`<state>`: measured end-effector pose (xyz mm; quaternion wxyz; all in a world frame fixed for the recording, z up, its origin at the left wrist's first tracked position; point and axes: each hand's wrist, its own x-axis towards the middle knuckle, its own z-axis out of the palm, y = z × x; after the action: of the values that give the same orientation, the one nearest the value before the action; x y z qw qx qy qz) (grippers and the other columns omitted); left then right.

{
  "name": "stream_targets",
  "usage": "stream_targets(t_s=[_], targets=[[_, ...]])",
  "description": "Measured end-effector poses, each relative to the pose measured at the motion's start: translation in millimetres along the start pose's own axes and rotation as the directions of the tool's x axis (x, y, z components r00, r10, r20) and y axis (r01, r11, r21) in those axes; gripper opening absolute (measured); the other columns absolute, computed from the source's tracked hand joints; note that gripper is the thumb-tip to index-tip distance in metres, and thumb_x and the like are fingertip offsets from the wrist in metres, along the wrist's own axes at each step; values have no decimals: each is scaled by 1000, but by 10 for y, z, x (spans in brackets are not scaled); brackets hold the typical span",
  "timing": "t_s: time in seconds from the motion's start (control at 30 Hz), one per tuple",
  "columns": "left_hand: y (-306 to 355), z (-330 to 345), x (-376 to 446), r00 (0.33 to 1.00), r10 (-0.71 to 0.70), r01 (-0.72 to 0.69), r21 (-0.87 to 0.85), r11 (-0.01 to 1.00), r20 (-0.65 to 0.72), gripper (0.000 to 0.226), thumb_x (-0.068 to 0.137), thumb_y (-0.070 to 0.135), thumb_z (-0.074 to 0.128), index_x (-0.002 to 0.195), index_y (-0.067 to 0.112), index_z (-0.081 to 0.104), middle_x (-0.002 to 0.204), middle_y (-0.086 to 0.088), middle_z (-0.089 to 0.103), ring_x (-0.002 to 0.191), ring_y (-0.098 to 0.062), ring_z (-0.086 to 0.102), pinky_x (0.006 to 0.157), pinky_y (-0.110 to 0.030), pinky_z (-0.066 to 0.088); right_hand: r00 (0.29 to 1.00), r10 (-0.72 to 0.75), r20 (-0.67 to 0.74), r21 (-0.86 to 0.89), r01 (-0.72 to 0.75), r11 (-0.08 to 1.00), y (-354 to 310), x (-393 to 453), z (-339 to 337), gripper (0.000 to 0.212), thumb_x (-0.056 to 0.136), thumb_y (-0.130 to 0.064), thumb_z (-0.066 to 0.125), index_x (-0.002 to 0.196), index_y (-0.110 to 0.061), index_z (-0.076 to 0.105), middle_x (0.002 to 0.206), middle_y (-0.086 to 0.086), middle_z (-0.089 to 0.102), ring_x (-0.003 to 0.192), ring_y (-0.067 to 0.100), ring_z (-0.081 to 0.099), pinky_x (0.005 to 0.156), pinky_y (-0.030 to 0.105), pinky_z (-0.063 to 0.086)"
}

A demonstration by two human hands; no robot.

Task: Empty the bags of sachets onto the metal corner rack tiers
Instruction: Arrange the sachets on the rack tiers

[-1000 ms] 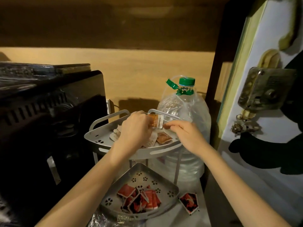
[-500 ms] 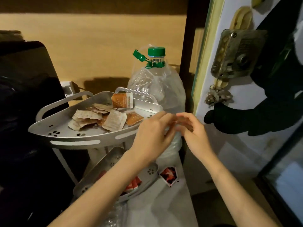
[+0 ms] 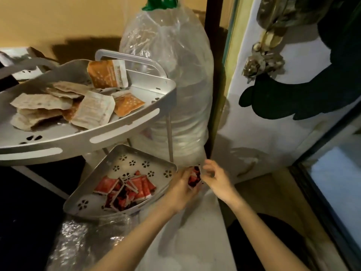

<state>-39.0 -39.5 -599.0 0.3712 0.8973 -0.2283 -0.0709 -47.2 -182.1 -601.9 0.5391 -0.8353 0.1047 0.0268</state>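
Note:
The metal corner rack has an upper tier point(image 3: 109, 133) holding several orange and white sachets point(image 3: 93, 108), one orange sachet point(image 3: 107, 76) leaning against its back rail. The lower tier point(image 3: 117, 159) holds several red sachets point(image 3: 125, 189). Just right of the lower tier, on the white counter, my left hand point(image 3: 182, 189) grips a small red and black sachet point(image 3: 194, 178). My right hand point(image 3: 215, 178) meets it from the right, fingertips pinching the sachet's upper edge.
A large clear water bottle point(image 3: 175, 79) with a green cap stands behind the rack. A white door point(image 3: 273, 124) with a brass lock is at the right. Crumpled clear plastic point(image 3: 78, 237) lies on the counter below the lower tier. A dark appliance fills the left.
Both hands dropped from beside the upper tier down to the counter right of the lower tier and closed on the loose red sachet. The camera tilted down and moved closer.

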Motion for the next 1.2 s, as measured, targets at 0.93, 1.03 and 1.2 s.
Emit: stream_targets(t_s=[0.93,1.03,1.2], targets=[[-183,465,57,981,-85,94,40,995,-174,48,69,15,74,112,3,56,110,-18,53,96,-29,56,84,-31,47,986,165,30,149,-168,975,296,210,73,12,86,-8,58,95,-12,65,76,1,62,65,4,61,58,15,44],[-125,348,-38,986,-102,103,3,995,-131,39,74,16,69,110,9,54,109,-8,49,93,-18,49,80,-15,38,978,200,64,144,-207,968,228,114,55,15,90,-7,53,101,-7,64,73,-5,58,58,0,55,44,6,37],[-127,54,-213,994,-70,71,3,998,-82,26,73,7,66,96,6,53,90,-5,50,80,-16,46,63,-12,31,987,109,115,40,-114,993,39,-86,135,17,88,-13,56,101,-9,66,84,-4,65,88,15,63,69,17,45]])
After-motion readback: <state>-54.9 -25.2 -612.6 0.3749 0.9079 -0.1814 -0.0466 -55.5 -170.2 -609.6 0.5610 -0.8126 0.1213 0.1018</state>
